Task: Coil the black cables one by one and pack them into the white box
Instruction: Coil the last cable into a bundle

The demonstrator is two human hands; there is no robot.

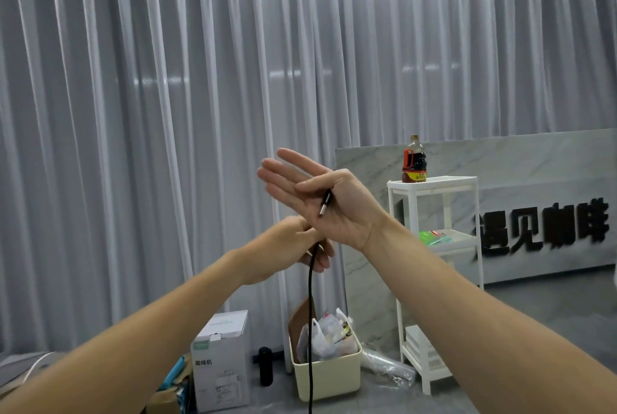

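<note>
Both my hands are raised in front of the grey curtain. My right hand shows its palm, fingers straight and pointing up-left, while its thumb pins the USB plug end of a black cable against the palm. Just below it, my left hand grips the same cable with curled fingers. From the left hand the cable hangs straight down and leaves the frame at the bottom. How the cable runs between the two hands is hidden behind the right hand.
On the floor stand a white carton with a printed appliance, a cream bin holding plastic bags, and a black cylinder. At the right, a white shelf rack carries a dark sauce bottle, with a marble panel behind.
</note>
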